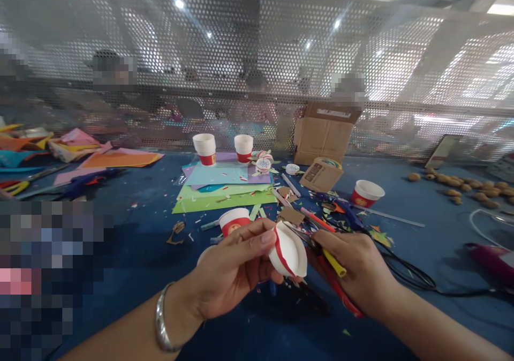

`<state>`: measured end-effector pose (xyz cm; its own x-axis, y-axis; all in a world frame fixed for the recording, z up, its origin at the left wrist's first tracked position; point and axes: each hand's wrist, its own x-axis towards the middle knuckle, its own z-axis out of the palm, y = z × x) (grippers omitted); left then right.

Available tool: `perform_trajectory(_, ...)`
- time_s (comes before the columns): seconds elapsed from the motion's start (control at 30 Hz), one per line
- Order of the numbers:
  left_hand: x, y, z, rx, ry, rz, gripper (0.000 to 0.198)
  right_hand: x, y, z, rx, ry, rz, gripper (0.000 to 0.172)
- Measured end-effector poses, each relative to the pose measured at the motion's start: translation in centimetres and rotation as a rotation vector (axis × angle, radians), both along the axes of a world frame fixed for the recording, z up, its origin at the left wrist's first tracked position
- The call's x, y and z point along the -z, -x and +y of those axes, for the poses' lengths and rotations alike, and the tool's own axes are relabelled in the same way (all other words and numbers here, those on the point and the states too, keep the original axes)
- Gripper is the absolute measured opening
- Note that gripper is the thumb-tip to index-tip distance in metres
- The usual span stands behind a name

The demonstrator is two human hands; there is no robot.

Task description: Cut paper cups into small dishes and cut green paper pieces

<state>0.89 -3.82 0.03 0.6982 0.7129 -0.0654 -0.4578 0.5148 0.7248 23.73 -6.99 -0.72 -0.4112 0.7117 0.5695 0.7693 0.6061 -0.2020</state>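
My left hand (236, 262), with a silver bangle at the wrist, pinches a cut-down paper cup (288, 251). Its white inside faces me, and a ragged red edge runs along one side. In my right hand (355, 262) are scissors (334, 263) with yellow and red on the handles. Their blades reach the upper right rim of the cup piece; how far apart they stand is hard to tell. Just behind my left hand stands a red and white paper cup (234, 220), partly hidden. Paper scraps lie around and below the hands.
Stacked paper cups (204, 148) stand on coloured paper sheets (217, 175) at the back. Beyond the scraps are a cardboard box (324, 136) and another cup (367, 194). Black cable (409, 275) and walnut-like pieces (482, 187) lie to the right.
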Motion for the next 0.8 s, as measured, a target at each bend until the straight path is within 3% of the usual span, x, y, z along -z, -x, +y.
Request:
perform_trajectory(0.53,-0.27,0.07,0.14,0.12,-0.061,-0.014,0.03,-0.03,-0.14,-0.1,0.004,-0.01,-0.047,0.017)
perform_trajectory(0.8,-0.19,0.08,0.21,0.142,0.025,-0.027,0.037,-0.45,0.06,-0.31,-0.024,-0.037,-0.04,0.021)
